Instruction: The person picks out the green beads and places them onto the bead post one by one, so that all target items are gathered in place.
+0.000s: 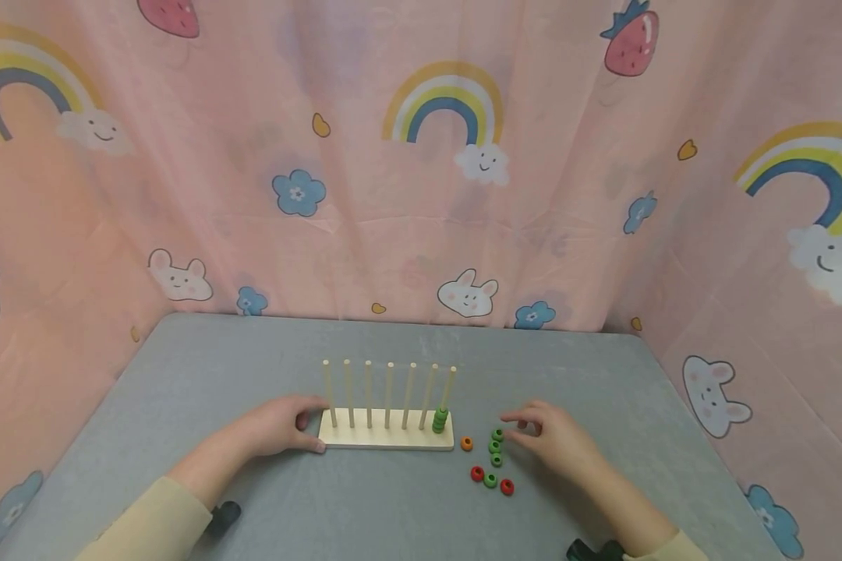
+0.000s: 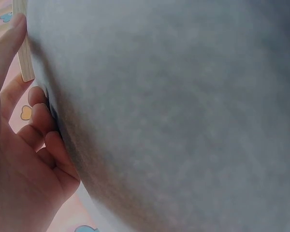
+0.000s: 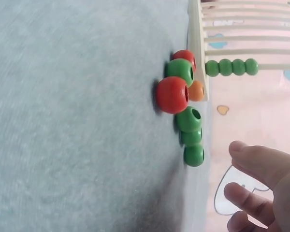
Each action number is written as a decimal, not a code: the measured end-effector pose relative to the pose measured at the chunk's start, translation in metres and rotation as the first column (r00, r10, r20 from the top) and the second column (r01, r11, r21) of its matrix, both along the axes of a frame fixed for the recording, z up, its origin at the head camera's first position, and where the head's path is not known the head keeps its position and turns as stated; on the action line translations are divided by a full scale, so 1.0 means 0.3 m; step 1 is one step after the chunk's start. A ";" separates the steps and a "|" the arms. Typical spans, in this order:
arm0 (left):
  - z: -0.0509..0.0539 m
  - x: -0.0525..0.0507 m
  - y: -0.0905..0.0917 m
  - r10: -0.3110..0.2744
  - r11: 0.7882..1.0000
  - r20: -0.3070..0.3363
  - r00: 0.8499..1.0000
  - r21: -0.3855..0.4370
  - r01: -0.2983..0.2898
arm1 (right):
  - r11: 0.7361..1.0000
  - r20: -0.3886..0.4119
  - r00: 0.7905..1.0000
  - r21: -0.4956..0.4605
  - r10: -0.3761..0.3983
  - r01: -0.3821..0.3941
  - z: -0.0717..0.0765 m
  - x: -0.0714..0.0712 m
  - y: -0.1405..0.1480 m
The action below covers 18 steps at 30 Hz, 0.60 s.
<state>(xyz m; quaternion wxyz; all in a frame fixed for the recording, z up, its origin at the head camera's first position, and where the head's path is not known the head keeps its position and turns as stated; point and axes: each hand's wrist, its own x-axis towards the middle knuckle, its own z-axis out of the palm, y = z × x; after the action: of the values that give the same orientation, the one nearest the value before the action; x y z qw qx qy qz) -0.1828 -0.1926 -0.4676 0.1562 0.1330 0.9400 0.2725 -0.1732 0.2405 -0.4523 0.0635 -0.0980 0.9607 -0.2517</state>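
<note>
And here the left end of the wooden peg board (image 1: 386, 439) is gripped by the left hand (image 1: 281, 425), thumb and forefinger closed on its edge, the other fingers seen loosely bent from the left wrist. The board is set mid-table on the grey table (image 1: 365, 514), its seven pegs (image 1: 389, 393) pointed upward, and only the rightmost one is loaded: four stacked green beads (image 1: 440, 421) are counted there. Over on the right, the right hand (image 1: 554, 439) is held with thumb and forefinger parted, nothing gripped between them, just beside the farthest of four loose green beads (image 1: 496, 460) (whether that bead is actually touched cannot be told). Three of those are lined up in a short row; the fourth is placed between two red beads (image 1: 507, 487). Nearest the board's right end, an orange bead (image 1: 466, 443) is spotted. Everything is backed by a pink curtain (image 1: 365, 257), patterned with rainbows.
</note>
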 end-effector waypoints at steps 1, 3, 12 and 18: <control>0.000 -0.001 0.000 -0.001 1.000 0.000 1.000 0.000 0.001 | 1.000 0.000 1.000 0.010 0.004 -0.004 -0.004 -0.001 0.002; -0.002 -0.002 -0.001 -0.003 1.000 0.000 1.000 0.001 0.003 | 0.999 -0.002 1.000 0.033 0.014 -0.014 -0.010 -0.003 0.005; -0.001 -0.004 0.000 0.001 1.000 0.007 1.000 0.000 -0.001 | 0.993 0.033 0.999 0.116 0.021 -0.025 -0.022 -0.015 -0.014; -0.006 -0.003 -0.002 0.005 1.000 0.011 1.000 -0.009 -0.005 | 0.989 0.054 0.998 0.149 0.013 -0.021 -0.031 -0.024 -0.029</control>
<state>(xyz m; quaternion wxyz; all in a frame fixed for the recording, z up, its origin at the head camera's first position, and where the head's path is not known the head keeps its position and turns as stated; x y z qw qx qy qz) -0.1838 -0.1932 -0.4693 0.1611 0.1283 0.9408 0.2694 -0.1803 0.2318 -0.4617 0.0981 -0.0943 0.9740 -0.1811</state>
